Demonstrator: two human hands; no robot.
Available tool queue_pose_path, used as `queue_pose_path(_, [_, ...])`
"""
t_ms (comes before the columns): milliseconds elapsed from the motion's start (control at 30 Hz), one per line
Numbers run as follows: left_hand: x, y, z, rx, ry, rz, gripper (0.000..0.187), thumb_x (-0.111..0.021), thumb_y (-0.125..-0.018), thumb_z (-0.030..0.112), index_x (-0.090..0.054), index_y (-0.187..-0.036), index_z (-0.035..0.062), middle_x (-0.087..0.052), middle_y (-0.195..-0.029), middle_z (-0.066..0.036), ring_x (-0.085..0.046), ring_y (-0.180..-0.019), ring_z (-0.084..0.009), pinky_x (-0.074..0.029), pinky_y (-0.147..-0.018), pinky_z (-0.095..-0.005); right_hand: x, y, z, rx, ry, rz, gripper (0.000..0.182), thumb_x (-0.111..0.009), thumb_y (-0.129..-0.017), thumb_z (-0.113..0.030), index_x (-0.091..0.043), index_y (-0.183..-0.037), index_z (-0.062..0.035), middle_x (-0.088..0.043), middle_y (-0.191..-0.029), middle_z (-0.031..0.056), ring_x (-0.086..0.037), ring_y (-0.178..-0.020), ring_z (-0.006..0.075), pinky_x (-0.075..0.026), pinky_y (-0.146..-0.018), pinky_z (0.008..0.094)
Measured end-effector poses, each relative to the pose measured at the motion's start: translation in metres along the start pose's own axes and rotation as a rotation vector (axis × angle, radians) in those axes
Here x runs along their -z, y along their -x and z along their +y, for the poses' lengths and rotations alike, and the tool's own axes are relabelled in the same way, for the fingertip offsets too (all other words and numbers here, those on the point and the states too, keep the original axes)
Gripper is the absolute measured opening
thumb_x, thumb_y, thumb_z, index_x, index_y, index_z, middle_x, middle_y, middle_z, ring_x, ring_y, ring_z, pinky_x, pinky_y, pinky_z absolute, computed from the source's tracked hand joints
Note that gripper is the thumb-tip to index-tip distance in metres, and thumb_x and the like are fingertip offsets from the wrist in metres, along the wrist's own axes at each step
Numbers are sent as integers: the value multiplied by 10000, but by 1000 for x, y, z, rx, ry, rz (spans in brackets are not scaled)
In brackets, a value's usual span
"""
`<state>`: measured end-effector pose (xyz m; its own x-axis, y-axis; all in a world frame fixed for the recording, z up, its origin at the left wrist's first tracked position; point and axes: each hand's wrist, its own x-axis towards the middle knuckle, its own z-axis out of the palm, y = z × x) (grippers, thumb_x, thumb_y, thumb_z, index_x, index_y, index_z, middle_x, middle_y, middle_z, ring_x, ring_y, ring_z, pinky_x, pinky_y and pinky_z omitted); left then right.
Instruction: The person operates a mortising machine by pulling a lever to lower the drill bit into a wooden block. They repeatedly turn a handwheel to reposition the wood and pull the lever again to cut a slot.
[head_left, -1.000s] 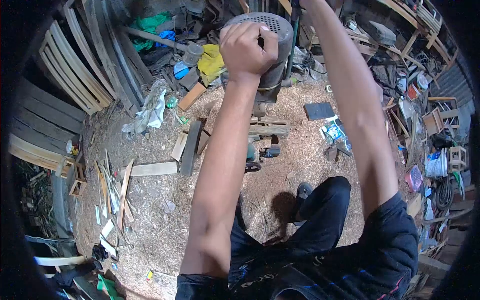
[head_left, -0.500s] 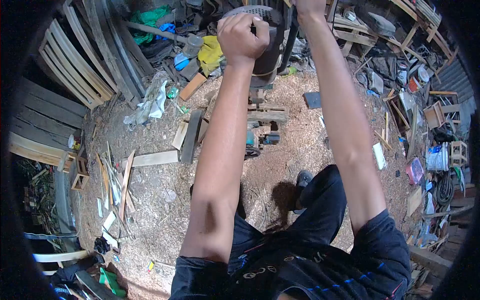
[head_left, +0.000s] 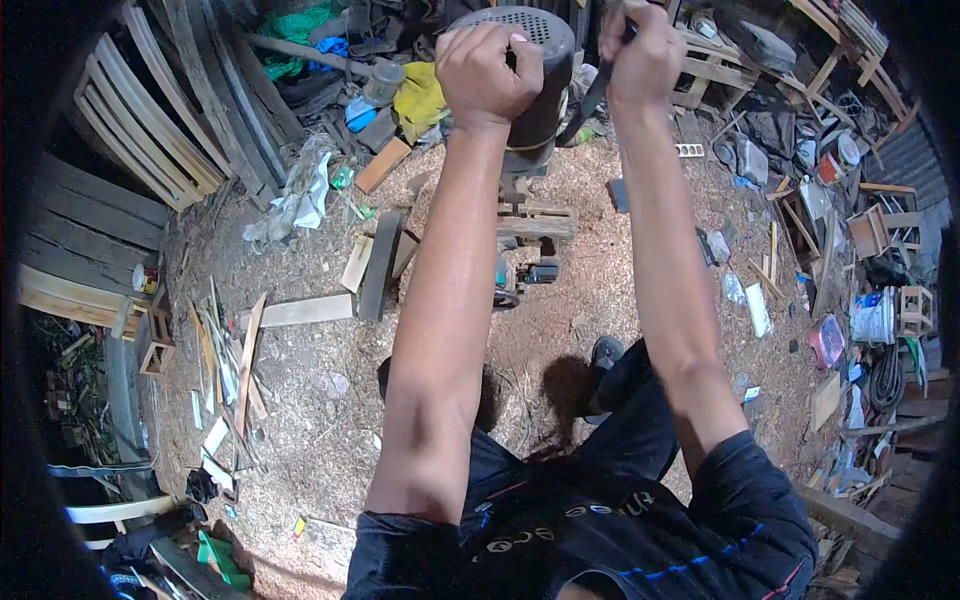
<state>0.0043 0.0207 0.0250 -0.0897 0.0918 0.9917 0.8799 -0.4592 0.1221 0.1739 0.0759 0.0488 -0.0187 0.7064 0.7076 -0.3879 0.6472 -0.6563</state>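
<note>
My left hand (head_left: 490, 75) is closed in a fist against the near side of a dark upright cylinder (head_left: 545, 90) with a perforated round top. What its fingers hold, if anything, is hidden. To the right, my right hand (head_left: 643, 55) is closed round a dark, flat, flexible strap (head_left: 592, 105). The strap hangs down from this hand and curves in beside the cylinder. Its lower end is hidden behind the cylinder's side.
Sawdust covers the floor (head_left: 590, 270). Below the cylinder lie wooden blocks (head_left: 537, 226) and a teal and black power tool (head_left: 525, 273). Boards (head_left: 145, 120) lean at left; a yellow cloth (head_left: 420, 100) lies behind. A white bucket (head_left: 873, 312) and scrap wood stand right.
My right hand has come down and slightly right into fuller view, and the strap now slants outward toward it. My left hand has stayed nearly in place against the cylinder.
</note>
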Motion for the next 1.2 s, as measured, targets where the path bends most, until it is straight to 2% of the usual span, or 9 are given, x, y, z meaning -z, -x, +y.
queue_pose_path(67, [0,1,0,-12,-1,5,188,-565,-790,181,-722,-706,120,-701,-746,-61,-673,-761,-266,-468,-736,-364,-2,26,-12,-18,-66,16,418,-542,-918,-363,-573,-782,31,-550,-696,84,-517,-624,177,-416,-588,300])
queue_pose_path(100, [2,2,1,-13,-8,0,188,-565,-790,178,-721,-702,120,-701,-744,-59,-674,-758,-264,-469,-732,-363,-37,48,-50,-2,-23,150,322,-459,-919,-208,-486,-654,-28,-455,-607,55,-411,-543,136,-319,-522,270])
queue_pose_path(133, [3,2,3,-17,-12,-2,188,-565,-789,174,-721,-698,120,-701,-743,-58,-674,-754,-262,-469,-729,-362,-36,57,-51,56,-28,148,392,-464,-940,-217,-479,-602,-19,-472,-556,30,-426,-516,96,-301,-509,252])
queue_pose_path(400, [4,11,0,-25,-7,-45,174,-570,-780,175,-728,-726,125,-705,-757,-50,-681,-780,-248,-466,-722,-358,-17,147,-63,36,98,43,402,-417,-936,-303,-403,-622,-52,-428,-612,63,-406,-597,169,-322,-579,313])
queue_pose_path(600, [4,26,0,-4,18,-52,157,-581,-767,187,-708,-704,120,-691,-737,-62,-664,-748,-259,-461,-741,-365,-3,224,-63,142,153,17,336,-502,-829,-270,-425,-610,-27,-459,-614,62,-424,-583,174,-344,-561,329])
queue_pose_path(800, [-4,13,-4,10,12,13,156,-581,-748,187,-683,-670,99,-673,-707,-66,-635,-693,-284,-457,-744,-379,-5,205,-53,251,264,6,298,-518,-841,-162,-441,-597,-9,-477,-612,66,-464,-570,197,-375,-565,344])
queue_pose_path(967, [-1,13,0,49,34,-13,156,-582,-740,191,-694,-666,111,-678,-709,-60,-640,-713,-274,-454,-745,-371,-4,182,-54,174,182,-29,427,-499,-1000,-348,-499,-737,-12,-485,-677,41,-460,-598,104,-343,-536,270])
queue_pose_path(1067, [-1,9,0,51,25,-15,162,-582,-740,191,-696,-659,112,-680,-709,-59,-644,-724,-272,-453,-745,-368,-13,153,-45,239,92,19,441,-514,-1005,-410,-518,-805,-17,-504,-728,32,-468,-635,96,-360,-550,261])
queue_pose_path(1200, [3,4,0,46,-3,-79,202,-559,-790,202,-732,-736,113,-708,-775,-68,-676,-776,-266,-475,-745,-367,-26,92,-30,435,217,115,347,-508,-1022,-358,-491,-1114,-24,-530,-796,48,-492,-678,97,-422,-614,260])
